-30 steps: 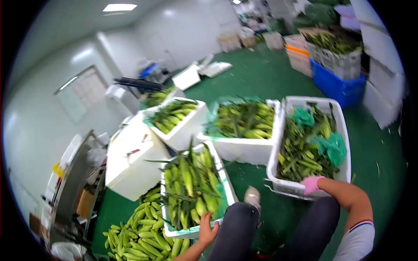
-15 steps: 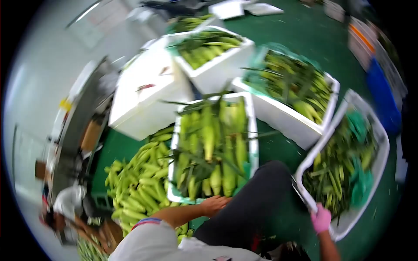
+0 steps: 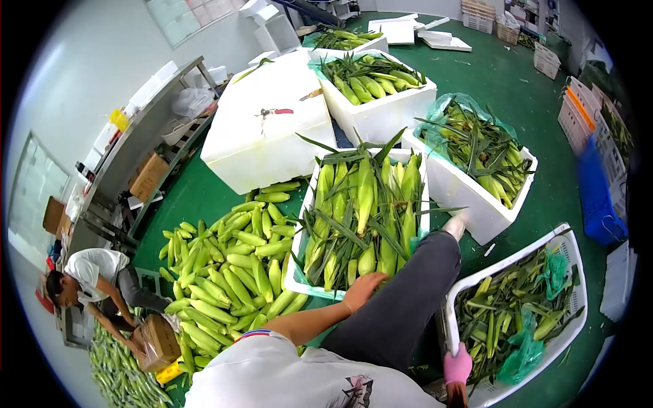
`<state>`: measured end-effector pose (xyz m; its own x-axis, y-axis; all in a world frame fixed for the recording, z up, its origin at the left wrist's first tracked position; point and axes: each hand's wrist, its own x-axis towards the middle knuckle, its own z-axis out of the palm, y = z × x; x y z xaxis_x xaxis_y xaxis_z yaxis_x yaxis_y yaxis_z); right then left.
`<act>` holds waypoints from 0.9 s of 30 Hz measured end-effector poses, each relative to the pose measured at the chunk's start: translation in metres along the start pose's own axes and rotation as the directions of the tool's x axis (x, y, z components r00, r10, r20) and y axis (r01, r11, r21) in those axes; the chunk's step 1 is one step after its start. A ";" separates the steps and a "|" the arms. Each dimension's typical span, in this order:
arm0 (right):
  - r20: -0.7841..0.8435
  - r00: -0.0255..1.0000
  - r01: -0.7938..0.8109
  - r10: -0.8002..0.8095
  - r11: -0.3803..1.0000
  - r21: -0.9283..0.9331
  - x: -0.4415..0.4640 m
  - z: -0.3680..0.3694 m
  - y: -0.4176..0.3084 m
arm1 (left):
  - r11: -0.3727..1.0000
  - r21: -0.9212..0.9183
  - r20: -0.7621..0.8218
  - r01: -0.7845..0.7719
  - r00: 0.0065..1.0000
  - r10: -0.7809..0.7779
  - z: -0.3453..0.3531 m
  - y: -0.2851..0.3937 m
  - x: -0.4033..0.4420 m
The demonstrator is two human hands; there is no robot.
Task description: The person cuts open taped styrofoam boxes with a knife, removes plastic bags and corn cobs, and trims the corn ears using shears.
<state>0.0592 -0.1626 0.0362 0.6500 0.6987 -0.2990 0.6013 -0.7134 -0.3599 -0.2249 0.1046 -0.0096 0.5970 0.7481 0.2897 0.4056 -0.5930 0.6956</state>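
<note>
My left hand [image 3: 364, 291], bare, rests at the near rim of a white foam box [image 3: 292, 277] beside my knee. Its fingertips are partly hidden, so I cannot tell if they grip. Husked-on ears of corn [image 3: 366, 194] stand packed in that box, with long green leaves over them. In a pink glove, my right hand [image 3: 458, 365] is closed around the near left rim of a white plastic basket [image 3: 451, 319]. Loose corn husks and leaves [image 3: 491, 309] fill the basket, along with crumpled green plastic [image 3: 524, 347].
A large corn pile [image 3: 231, 282] covers the floor at left. Pruning shears [image 3: 275, 111] lie on a closed foam box [image 3: 265, 153]. More corn-filled foam boxes [image 3: 381, 122] stand ahead. A co-worker [image 3: 102, 285] bends over a cardboard carton [image 3: 158, 342]. A blue crate [image 3: 598, 197] is at right.
The basket has come nearer to me, away from the foam box beside it, with my right hand on its rim. My left hand stays by the corn box. The view has shifted and sharpened.
</note>
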 end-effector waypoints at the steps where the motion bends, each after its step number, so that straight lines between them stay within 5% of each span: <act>1: 0.082 0.994 -0.077 0.076 0.997 0.011 -0.012 -0.005 0.000 | 0.986 -0.126 -0.115 0.112 0.985 -0.127 -0.002 -0.001 0.007; 3: 0.061 0.998 0.019 -0.018 1.000 -0.024 -0.019 0.003 0.007 | 0.992 0.125 -0.262 -0.017 0.964 0.050 -0.056 -0.041 0.059; 5: 0.272 0.960 -0.056 0.063 0.998 -0.032 -0.023 -0.024 -0.018 | 0.935 0.085 -0.528 0.345 0.811 -0.251 -0.145 -0.069 0.129; 7: 0.267 0.963 -0.039 0.030 0.999 0.029 -0.022 -0.008 -0.012 | 0.871 0.096 -0.769 0.481 0.591 -0.242 -0.246 -0.166 0.196; 9: 0.163 0.985 0.040 -0.054 0.995 0.089 -0.025 0.031 0.013 | 0.636 0.387 -0.865 0.668 0.501 -0.001 -0.337 -0.253 0.236; 10: 0.190 0.982 0.012 -0.015 1.000 0.013 -0.027 0.018 -0.003 | 0.464 0.435 -0.855 0.772 0.515 -0.056 -0.375 -0.262 0.253; 11: 0.212 0.976 -0.034 0.045 0.998 -0.057 -0.030 0.002 -0.021 | 0.510 0.132 -0.772 0.850 0.411 -0.485 -0.407 -0.267 0.270; 12: 0.369 0.899 -0.282 0.235 0.956 0.076 -0.027 -0.001 -0.022 | 0.389 0.432 -0.742 0.814 0.566 -0.359 -0.438 -0.369 0.275; 13: 0.172 0.985 -0.023 -0.007 0.986 0.168 -0.034 -0.047 -0.066 | 0.358 0.633 -0.609 0.686 0.727 -0.318 -0.454 -0.389 0.286; 14: 0.185 0.981 -0.083 0.056 0.986 0.142 -0.032 -0.034 -0.055 | 0.552 0.419 -0.682 0.721 0.651 -0.332 -0.458 -0.412 0.292; 15: 0.198 0.973 -0.144 0.119 0.983 0.116 -0.031 -0.021 -0.043 | 0.487 0.305 -0.637 0.819 0.555 -0.534 -0.460 -0.382 0.302; 16: 0.209 0.961 -0.203 0.181 0.975 0.088 -0.030 -0.008 -0.032 | 0.537 0.317 -0.604 0.782 0.603 -0.522 -0.459 -0.383 0.304; 17: 0.150 0.977 -0.162 0.153 0.986 0.047 -0.029 -0.013 -0.040 | 0.576 0.061 -0.518 0.815 0.519 -0.680 -0.454 -0.388 0.309; 19: 0.112 0.977 -0.188 0.182 0.981 0.051 -0.028 -0.007 -0.041 | 0.575 -0.003 -0.618 0.818 0.450 -0.644 -0.463 -0.447 0.322; 22: -0.030 0.981 -0.184 0.192 0.967 0.177 -0.025 -0.026 -0.083 | 0.599 -0.232 -0.458 0.767 0.457 -0.762 -0.449 -0.396 0.307; 23: -0.209 0.968 -0.087 0.138 0.968 0.236 -0.024 -0.026 -0.092 | 0.637 -0.271 -0.415 0.721 0.510 -0.754 -0.435 -0.379 0.298; 24: -0.277 0.954 -0.039 0.114 0.964 0.263 -0.020 -0.034 -0.101 | 0.731 -0.007 -0.478 0.683 0.639 -0.602 -0.407 -0.336 0.274; 25: -0.341 0.936 0.018 0.087 0.956 0.293 -0.014 -0.041 -0.108 | 0.884 -0.178 -0.430 0.433 0.774 -0.465 -0.369 -0.268 0.245; 26: -0.344 0.938 0.133 0.052 0.860 0.492 -0.004 -0.042 -0.108 | 0.875 -0.345 -0.383 0.340 0.800 -0.462 -0.326 -0.190 0.227; 27: -0.098 0.983 -0.001 0.155 0.540 0.842 0.006 -0.026 -0.091 | 0.887 -0.369 -0.407 0.277 0.810 -0.422 -0.282 -0.119 0.212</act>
<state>0.0206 -0.0942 0.0902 0.7778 0.5708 -0.2629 -0.0671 -0.3406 -0.9378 -0.3418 0.4178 0.1543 0.0305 0.9775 0.2085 0.2697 -0.2090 0.9400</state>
